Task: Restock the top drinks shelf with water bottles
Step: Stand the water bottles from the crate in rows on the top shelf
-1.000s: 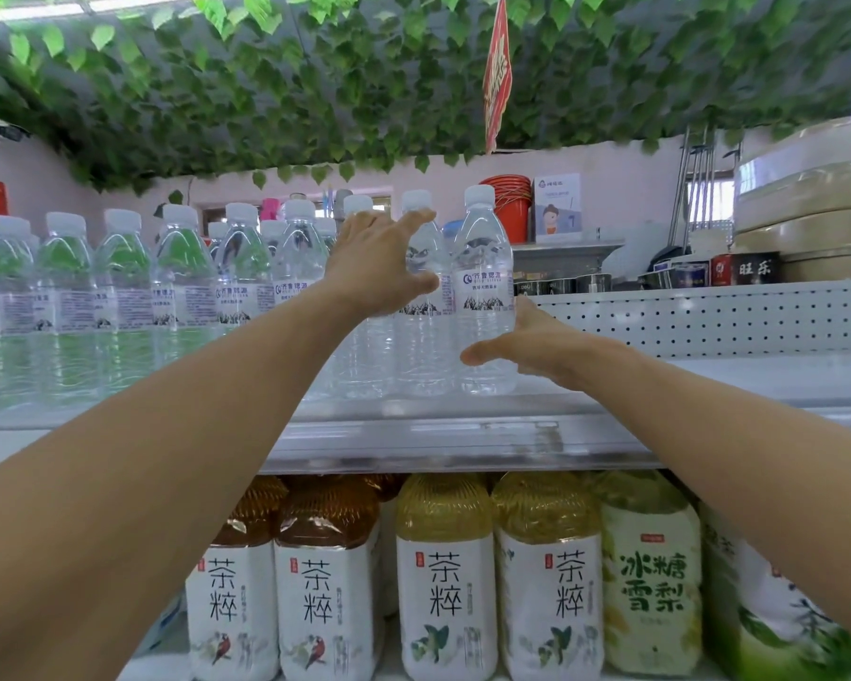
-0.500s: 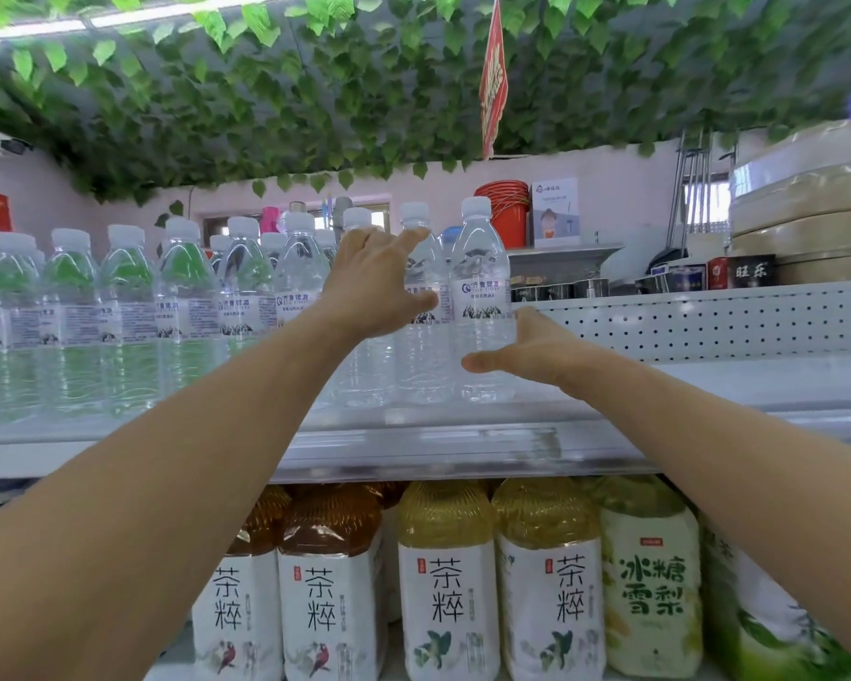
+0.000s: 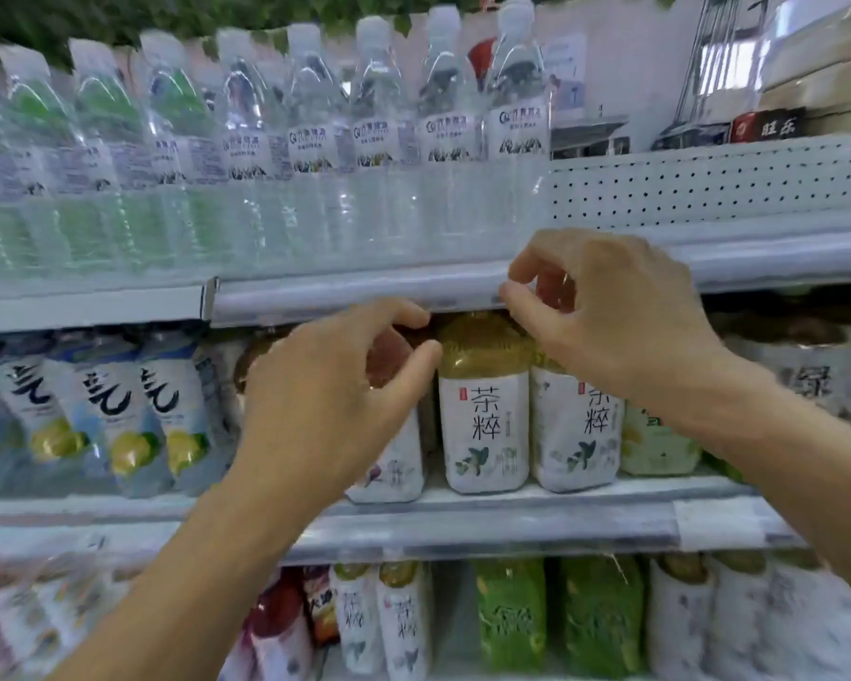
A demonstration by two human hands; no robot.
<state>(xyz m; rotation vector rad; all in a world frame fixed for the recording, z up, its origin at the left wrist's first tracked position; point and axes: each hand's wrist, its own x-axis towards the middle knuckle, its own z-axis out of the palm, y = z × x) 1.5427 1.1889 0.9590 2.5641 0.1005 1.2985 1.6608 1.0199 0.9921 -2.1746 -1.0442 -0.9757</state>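
Observation:
A row of several clear water bottles [image 3: 516,125] with white caps and white labels stands on the top shelf [image 3: 345,293]; the rightmost bottle ends where bare shelf begins. Both of my hands hang below that row and hold nothing. My left hand [image 3: 325,395] is in front of the tea bottles on the second shelf, fingers loosely curled. My right hand [image 3: 615,312] is at the height of the top shelf's front rail, fingers also loosely curled, with its fingertips close to the rail.
Tea bottles [image 3: 482,415] with white labels fill the second shelf, with lemon drink bottles [image 3: 114,410] to their left. More bottles stand on the third shelf [image 3: 512,528]. A perforated white back panel [image 3: 708,179] lines the bare right part of the top shelf.
Both hands have left the water bottles and dropped from the top shelf to the second shelf's height. The view has tilted down, and the image is blurred.

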